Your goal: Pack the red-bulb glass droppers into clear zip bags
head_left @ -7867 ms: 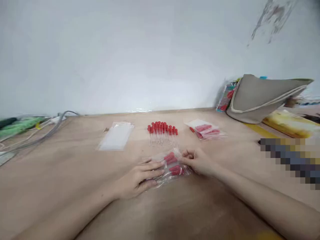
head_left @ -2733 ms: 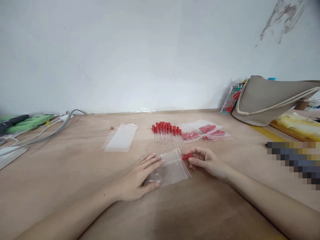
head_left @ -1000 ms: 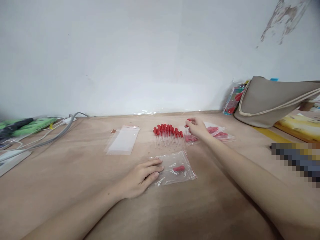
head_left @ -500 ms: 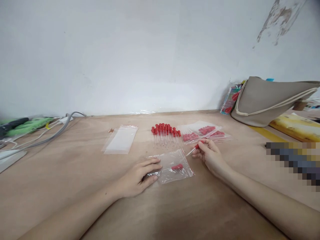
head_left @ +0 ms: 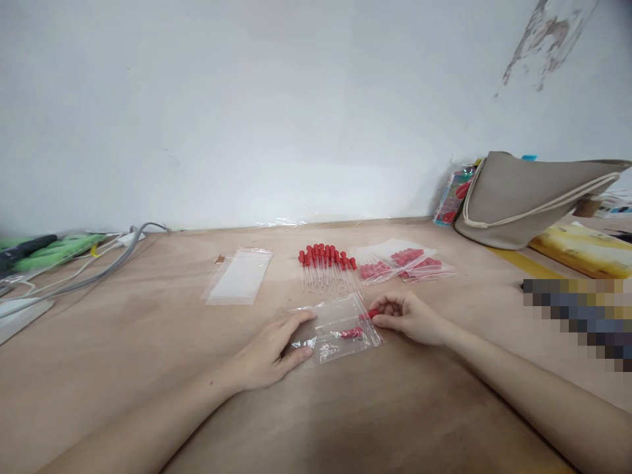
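A small clear zip bag (head_left: 340, 316) lies on the wooden table (head_left: 148, 342) with one red-capped dropper (head_left: 351, 333) inside. My left hand (head_left: 271, 349) rests flat on the bag's left end, fingers spread. My right hand (head_left: 409, 317) pinches a second red-capped dropper (head_left: 373, 314) at the bag's right-hand mouth. A row of loose red-capped droppers (head_left: 326, 264) lies just beyond the bag.
Filled bags of droppers (head_left: 402, 263) sit right of the row. A stack of flat clear bags (head_left: 239, 284) lies to the left. A grey tote bag (head_left: 523, 197) and a yellow package (head_left: 582, 253) stand at the right; cables (head_left: 93, 266) and green items (head_left: 54, 247) at the left.
My right hand took a dropper from the loose row, carried it back and now holds it at the bag's mouth. My left hand stayed on the bag.
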Tool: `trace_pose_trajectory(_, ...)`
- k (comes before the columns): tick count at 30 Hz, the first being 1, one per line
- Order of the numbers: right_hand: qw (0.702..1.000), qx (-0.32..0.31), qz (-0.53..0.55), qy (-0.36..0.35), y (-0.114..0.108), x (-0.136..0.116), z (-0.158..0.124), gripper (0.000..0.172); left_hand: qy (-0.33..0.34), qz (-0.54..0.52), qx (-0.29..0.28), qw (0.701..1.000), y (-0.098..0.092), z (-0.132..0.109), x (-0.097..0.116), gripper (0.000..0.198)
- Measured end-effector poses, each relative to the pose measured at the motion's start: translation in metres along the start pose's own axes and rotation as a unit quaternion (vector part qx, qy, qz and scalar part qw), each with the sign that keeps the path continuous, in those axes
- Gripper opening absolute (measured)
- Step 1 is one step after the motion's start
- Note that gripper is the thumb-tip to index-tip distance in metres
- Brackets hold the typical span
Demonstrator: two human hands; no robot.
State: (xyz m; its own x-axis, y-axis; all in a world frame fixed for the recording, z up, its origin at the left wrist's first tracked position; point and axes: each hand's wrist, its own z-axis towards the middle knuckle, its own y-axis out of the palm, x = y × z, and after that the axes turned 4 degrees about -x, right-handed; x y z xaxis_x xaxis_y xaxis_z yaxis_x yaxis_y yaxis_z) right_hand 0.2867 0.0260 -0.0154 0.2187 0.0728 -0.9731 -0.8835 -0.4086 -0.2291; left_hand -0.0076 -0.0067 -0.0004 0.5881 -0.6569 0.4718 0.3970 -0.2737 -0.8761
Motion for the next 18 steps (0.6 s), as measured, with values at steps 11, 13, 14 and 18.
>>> trace_pose_trajectory(11, 0.983, -0.157, -0.047, -0.079, 0.012, -0.012, 0.0, 0.035, -0.008, -0.014, 0.028, 0.999, 0.001, 0.0, 0.0, 0.041)
trace_pose_trajectory(13, 0.986, -0.133, -0.068, -0.072, 0.002, -0.014, 0.002, 0.034, 0.005, -0.027, 0.028, 0.999, 0.001, 0.001, 0.002, 0.032)
trace_pose_trajectory(14, 0.988, -0.101, -0.09, -0.067, -0.004, -0.016, 0.005, 0.033, 0.012, -0.034, 0.028, 0.999, 0.0, 0.001, 0.002, 0.026)
trace_pose_trajectory(18, 0.962, 0.076, -0.256, -0.062, -0.024, -0.025, 0.033, 0.019, 0.015, -0.052, 0.032, 0.998, -0.001, 0.003, 0.004, 0.012)
